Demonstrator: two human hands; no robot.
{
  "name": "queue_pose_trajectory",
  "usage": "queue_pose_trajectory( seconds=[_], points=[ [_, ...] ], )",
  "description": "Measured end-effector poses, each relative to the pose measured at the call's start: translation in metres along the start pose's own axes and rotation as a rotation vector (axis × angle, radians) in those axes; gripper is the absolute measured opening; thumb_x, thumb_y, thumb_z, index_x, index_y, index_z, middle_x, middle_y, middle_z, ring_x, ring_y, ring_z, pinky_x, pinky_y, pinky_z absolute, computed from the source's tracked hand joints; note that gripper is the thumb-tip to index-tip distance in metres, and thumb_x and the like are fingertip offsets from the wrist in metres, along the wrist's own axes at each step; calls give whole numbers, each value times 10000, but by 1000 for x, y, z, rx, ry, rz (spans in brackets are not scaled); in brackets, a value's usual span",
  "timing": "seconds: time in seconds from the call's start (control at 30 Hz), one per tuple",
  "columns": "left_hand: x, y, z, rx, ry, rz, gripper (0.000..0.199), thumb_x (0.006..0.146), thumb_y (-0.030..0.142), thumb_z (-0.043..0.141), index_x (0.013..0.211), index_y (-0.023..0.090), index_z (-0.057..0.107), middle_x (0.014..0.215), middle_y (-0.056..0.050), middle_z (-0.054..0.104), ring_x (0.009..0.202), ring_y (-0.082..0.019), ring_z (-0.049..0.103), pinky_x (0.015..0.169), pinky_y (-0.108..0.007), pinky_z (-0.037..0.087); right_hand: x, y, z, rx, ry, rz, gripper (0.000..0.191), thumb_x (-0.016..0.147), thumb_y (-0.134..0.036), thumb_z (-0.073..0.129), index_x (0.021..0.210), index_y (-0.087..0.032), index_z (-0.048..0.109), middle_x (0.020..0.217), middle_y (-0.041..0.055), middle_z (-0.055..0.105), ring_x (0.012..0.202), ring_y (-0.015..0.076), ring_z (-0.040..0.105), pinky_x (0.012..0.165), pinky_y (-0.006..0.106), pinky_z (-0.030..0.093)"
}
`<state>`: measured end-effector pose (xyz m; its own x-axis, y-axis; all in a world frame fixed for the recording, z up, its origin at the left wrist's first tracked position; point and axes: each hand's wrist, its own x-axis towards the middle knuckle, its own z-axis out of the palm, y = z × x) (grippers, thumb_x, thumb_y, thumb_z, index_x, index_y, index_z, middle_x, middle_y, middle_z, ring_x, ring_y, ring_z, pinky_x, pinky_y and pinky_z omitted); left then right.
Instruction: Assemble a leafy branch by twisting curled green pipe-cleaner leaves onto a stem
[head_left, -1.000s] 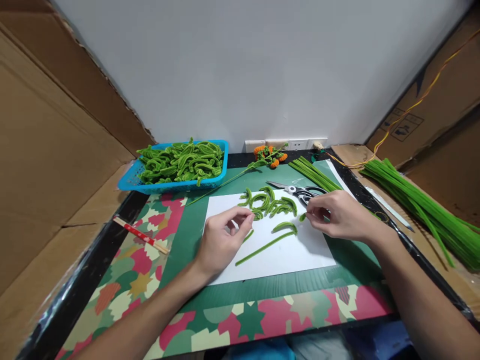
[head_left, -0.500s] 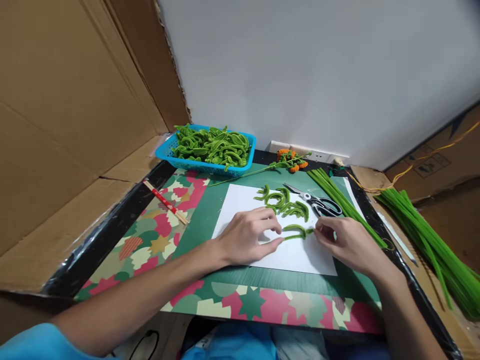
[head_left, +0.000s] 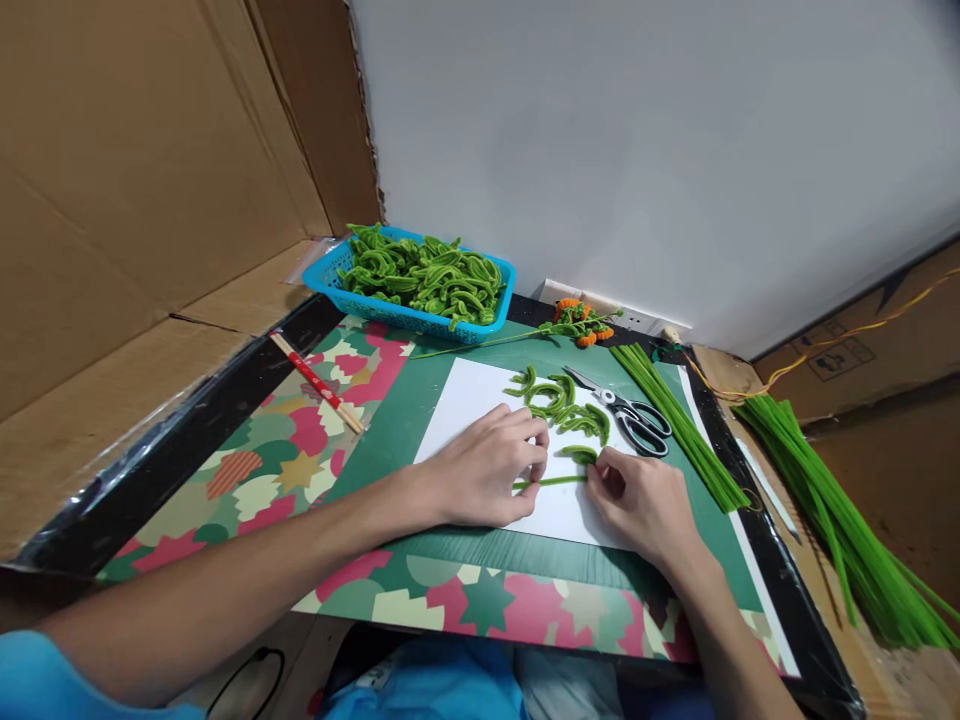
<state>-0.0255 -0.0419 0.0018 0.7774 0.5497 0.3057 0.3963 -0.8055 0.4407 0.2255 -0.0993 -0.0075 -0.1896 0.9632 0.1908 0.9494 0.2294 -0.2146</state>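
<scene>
A short green pipe cleaner (head_left: 561, 480) stretches nearly straight between my two hands, low over the white paper (head_left: 446, 420). My left hand (head_left: 491, 468) pinches its left end between thumb and fingers. At the other end, the fingertips of my right hand (head_left: 646, 505) are closed on it. Just beyond the stem lies a curved green piece (head_left: 577, 454), close to my right fingertips. Farther up the sheet, several bent and looped green pieces (head_left: 553, 402) are grouped together. Scissors (head_left: 637, 425) with dark handles lie to their right, blades partly apart.
A blue basket (head_left: 420, 320) heaped with bent green pieces stands at the back left. Chopsticks in a red wrapper (head_left: 319, 382) lie left. Orange flowers (head_left: 585, 322) rest by the power strip (head_left: 637, 318). Long green stems lie in a near bundle (head_left: 679, 425) and a far-right bundle (head_left: 832, 520).
My hands have shifted left and toward me. The stem now runs straight between them, where a curved piece lay before. My right hand has come closer to the left.
</scene>
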Motion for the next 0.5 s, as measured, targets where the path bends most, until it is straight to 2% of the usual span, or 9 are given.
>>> queue_pose_trajectory(
  seconds=[0.27, 0.5],
  points=[
    [2, 1, -8, 74, -26, 42, 142, 742, 98, 671, 756, 204, 578, 950, -39, 670, 883, -236, 621, 810, -401, 400, 1, 9, -3, 143, 84, 67, 388, 996, -485, 621, 703, -235, 583, 561, -11, 622, 484, 162, 562, 542, 281, 299],
    [4, -2, -9, 60, 7, 13, 125, 916, 119, 616, 818, 186, 655, 944, -47, 684, 899, -223, 633, 836, -385, 413, 0, 10, -4, 210, 35, 97, 269, 971, -468, 662, 832, -243, 609, 618, -36, 611, 521, 164, 566, 544, 269, 334]
  ],
)
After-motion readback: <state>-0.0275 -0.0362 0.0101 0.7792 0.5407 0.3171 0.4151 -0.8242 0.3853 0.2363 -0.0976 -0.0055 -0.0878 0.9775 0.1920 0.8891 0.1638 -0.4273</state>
